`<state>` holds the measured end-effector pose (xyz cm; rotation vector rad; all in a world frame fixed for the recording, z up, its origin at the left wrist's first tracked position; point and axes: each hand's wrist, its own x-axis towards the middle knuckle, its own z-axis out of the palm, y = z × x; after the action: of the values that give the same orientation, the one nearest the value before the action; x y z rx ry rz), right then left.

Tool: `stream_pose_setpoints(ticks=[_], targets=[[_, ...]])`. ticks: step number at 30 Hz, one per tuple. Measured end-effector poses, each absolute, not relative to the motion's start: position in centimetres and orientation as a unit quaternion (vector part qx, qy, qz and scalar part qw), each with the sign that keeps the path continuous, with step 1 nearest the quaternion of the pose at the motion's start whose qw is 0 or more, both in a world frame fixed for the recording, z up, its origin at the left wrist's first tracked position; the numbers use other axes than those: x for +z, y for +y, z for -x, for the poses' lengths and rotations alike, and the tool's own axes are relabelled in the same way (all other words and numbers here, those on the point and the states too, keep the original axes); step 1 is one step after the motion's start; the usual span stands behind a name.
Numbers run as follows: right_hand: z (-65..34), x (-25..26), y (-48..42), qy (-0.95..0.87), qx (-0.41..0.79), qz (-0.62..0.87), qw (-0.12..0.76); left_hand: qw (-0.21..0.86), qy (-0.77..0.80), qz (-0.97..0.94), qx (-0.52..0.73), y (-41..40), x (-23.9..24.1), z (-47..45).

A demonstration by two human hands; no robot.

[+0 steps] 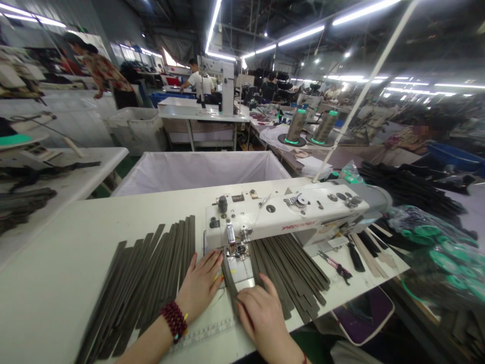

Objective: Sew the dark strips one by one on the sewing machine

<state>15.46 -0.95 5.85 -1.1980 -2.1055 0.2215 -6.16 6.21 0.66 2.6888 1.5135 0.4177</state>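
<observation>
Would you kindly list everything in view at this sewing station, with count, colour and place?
sewing machine: one, white, middle of the table.
table: one, white, under everything.
strip at the needle: one, dark olive-grey, under the presser foot.
left strip pile: many, dark olive-grey, fanned left of the machine.
right strip pile: many, same colour, under the machine's arm.
snips: one, black and pink, right of that pile.
lined bin: one, white, behind the table.
thread cones: two, grey-brown, green-based, bench behind right.
bagged spools: several, green, far right.
bracelet: one, dark red beads, left wrist.
left hand: flat and open, left of the needle.
right hand: on the strip's near end, fingers curled; hold unclear.
</observation>
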Motion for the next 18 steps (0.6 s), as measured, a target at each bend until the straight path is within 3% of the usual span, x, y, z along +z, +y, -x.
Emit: stream_pose_setpoints(ticks=[18], targets=[[-13.7,3.3,3.6,-0.851,0.017,0.487,0.196,0.010,0.479,-0.868,0.127,6.2,0.5,6.4]])
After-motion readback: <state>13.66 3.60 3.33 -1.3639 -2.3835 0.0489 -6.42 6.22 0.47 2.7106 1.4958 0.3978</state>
